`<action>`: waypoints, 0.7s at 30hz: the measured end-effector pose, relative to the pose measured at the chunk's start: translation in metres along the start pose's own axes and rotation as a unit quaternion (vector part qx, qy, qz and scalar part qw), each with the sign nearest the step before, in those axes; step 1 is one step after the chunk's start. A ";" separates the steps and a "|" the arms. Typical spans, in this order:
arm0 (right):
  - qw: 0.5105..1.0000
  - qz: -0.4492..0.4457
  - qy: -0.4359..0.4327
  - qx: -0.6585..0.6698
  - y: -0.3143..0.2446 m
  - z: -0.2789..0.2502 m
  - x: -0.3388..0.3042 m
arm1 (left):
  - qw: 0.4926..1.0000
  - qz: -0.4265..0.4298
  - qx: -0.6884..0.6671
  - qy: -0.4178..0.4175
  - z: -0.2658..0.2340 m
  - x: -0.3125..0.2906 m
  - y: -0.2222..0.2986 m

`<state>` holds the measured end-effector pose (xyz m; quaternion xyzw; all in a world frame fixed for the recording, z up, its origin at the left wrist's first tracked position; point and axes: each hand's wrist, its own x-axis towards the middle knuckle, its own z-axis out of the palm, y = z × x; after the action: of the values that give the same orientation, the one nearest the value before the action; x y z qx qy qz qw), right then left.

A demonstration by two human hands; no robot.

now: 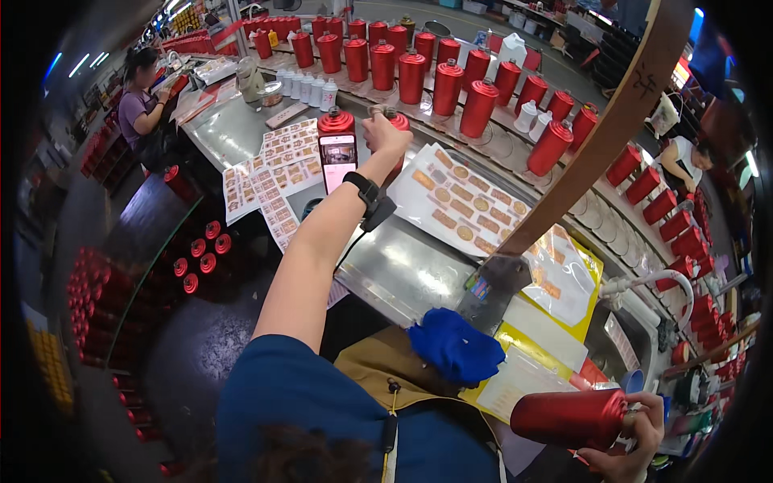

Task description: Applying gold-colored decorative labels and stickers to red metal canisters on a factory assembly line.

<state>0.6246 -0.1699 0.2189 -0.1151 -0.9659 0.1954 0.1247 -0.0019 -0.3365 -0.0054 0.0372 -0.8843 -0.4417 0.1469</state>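
Workshop floor (217,346), dim, with red floor bottles (201,249) clustered beyond the left part of the worktop (403,262), which is bare metal. Toward its far left corner: glass jar (270,95), contents too small to tell; white bottles (310,90), in a row, upright. Printed sheets (290,149), overlapping, at the near left edge. Phone (338,157), upright, lit screen outward, apparently leaned on the red backing bottle (336,121) to keep it readable. Left hand (386,133), fingers bent at the top of a red standing bottle (399,121) near the far edge; whether it grips cannot be told. Rail (435,119) along the far edge, with shelf bottles (382,66) spaced out, presumably against rubbing; opaque, contents hidden. Covered sheet (463,197), flat on the worktop. Sink (600,350), beyond the right end: holds a printed strip (620,342); blue cup (632,380) at its near end, interior unclear. Right hand (640,439), closed round the neck of a red carried bottle (568,419), on its side off the near right corner, seemingly so the glossy body stays untouched.
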 end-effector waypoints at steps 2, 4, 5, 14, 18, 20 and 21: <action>0.999 -0.030 0.002 0.011 -0.003 0.005 -0.009 | 1.000 0.004 0.006 -0.024 -0.009 0.001 0.000; 0.999 -0.032 -0.005 -0.004 -0.010 0.007 -0.012 | 0.997 0.016 -0.010 -0.078 -0.016 0.006 -0.007; 0.999 -0.034 -0.012 -0.021 -0.014 0.009 -0.012 | 0.996 0.015 -0.007 -0.085 -0.017 -0.003 -0.006; 0.994 -0.024 0.053 0.097 0.007 0.070 0.008 | 0.844 0.321 -0.312 -0.295 -0.149 -0.261 0.069; 0.974 0.053 0.059 0.211 -0.016 0.089 0.041 | 0.627 0.404 -0.349 -0.567 -0.184 -0.348 0.062; 0.975 0.030 0.059 0.212 -0.011 0.099 0.053 | 0.696 0.439 -0.292 -0.488 -0.179 -0.362 0.058; 0.980 0.007 0.053 0.190 -0.010 0.101 0.059 | 0.720 0.438 -0.297 -0.449 -0.169 -0.368 0.050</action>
<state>0.5380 -0.1980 0.1439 -0.1060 -0.9023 0.3701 0.1939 0.4023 -0.3641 0.0468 -0.6023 -0.5878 -0.5331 -0.0865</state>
